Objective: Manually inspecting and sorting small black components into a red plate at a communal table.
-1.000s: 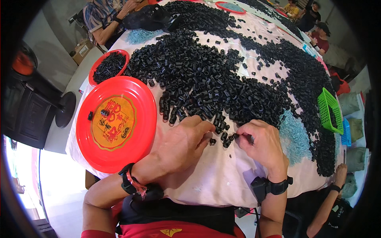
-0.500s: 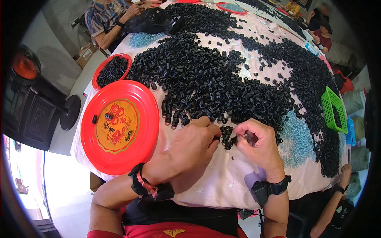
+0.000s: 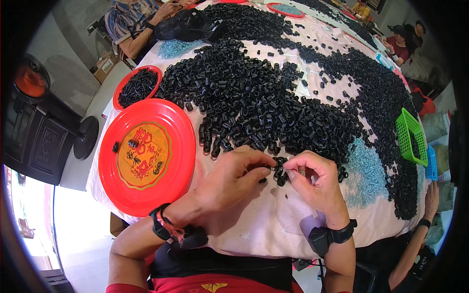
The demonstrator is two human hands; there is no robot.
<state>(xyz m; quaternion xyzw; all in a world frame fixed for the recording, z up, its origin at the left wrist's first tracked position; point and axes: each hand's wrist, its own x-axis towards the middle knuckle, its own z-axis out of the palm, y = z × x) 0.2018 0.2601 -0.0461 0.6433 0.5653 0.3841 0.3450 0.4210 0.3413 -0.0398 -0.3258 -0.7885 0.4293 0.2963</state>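
Pink-covered table [image 3: 273, 234], two black pieces [image 3: 115, 146] in red tray [image 3: 115, 188], hands [image 3: 227, 173] [image 3: 320, 183] apart, black tubes [image 3: 280, 172] between, grip unclear

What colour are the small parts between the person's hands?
The parts are black, seen best in the head view.

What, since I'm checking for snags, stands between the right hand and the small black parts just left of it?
Nothing visible: the right hand is right at the small black parts. The left hand is on their other side, not in between.
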